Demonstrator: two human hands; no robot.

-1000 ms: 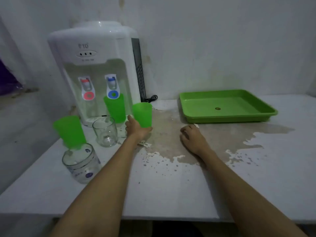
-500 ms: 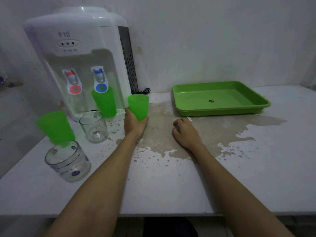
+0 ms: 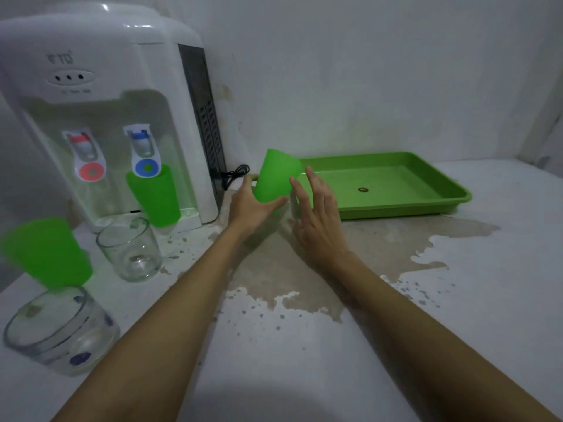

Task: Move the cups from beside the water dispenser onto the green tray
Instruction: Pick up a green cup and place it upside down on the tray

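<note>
A green plastic cup [image 3: 275, 176] sat tilted at the frame's centre, off the tabletop [image 3: 304, 345], just left of the green tray [image 3: 396, 205] at centre right. Another green cup [image 3: 155, 197] stood under the water dispenser [image 3: 100, 86]; a third [image 3: 45, 251], blurred, rested in a glass [image 3: 61, 327] at lower left beside a clear glass [image 3: 131, 248].

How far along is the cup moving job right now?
Done: nothing; the green tray holds no cups. In hand: the left hand carries one green cup toward it, right hand open alongside. Left: two green cups and two glasses by the water dispenser.
</note>
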